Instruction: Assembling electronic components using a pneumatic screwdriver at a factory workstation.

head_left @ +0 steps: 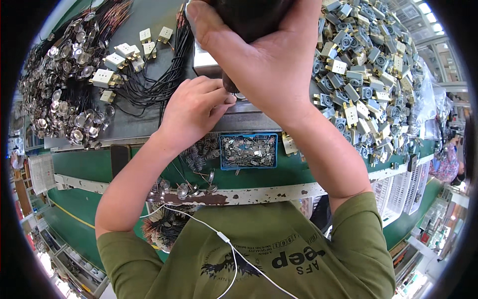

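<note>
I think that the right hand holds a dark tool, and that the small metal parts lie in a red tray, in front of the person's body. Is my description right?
Not entirely: the tray is blue, not red, as the head view shows. The small metal parts do lie in it, in front of the person's body, and the right hand holds a dark tool.
</note>
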`<state>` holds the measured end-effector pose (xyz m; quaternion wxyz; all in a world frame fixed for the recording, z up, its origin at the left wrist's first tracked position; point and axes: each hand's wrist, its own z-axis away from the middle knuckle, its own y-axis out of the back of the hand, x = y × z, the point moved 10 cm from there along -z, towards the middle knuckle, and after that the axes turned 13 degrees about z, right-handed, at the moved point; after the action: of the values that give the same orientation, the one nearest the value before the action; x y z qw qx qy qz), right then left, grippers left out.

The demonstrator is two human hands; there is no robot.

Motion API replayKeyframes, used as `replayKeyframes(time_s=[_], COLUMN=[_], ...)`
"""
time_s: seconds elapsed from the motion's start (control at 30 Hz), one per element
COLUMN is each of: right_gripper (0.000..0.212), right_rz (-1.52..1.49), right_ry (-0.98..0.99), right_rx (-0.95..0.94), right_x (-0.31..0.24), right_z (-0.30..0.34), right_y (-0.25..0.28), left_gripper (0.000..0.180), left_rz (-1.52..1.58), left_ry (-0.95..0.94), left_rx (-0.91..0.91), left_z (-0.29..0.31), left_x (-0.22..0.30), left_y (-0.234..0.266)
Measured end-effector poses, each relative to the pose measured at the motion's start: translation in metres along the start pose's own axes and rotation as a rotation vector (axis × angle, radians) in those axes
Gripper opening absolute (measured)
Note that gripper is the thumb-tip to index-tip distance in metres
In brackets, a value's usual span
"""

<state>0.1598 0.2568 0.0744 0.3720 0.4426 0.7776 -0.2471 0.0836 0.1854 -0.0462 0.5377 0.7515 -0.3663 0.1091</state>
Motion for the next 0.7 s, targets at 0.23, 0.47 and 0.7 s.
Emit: replayKeyframes(time_s=[0.23, 0.47, 0.7], right_gripper=[0.072, 0.062, 0.066], right_rz=[0.143, -0.043, -0.018], right_ry=[-0.151, 0.167, -0.119], right_rx=[-0.203, -0.086, -0.104], right_x=[0.023, 0.020, 0.022], right_z=[-0.019, -0.012, 0.009], right_y=[-0.014, -0.017, -0.026], left_gripper=[0.017, 0.030, 0.030], left_rz=[0.047, -0.020, 0.001], left_ry=[0.138, 0.383, 0.345], left_rx=[0.025, -0.240, -0.247], left_z=[0.000, -0.010, -0.003], left_x=[-0.014, -0.022, -0.028], left_y=[0.001, -0.008, -0.014])
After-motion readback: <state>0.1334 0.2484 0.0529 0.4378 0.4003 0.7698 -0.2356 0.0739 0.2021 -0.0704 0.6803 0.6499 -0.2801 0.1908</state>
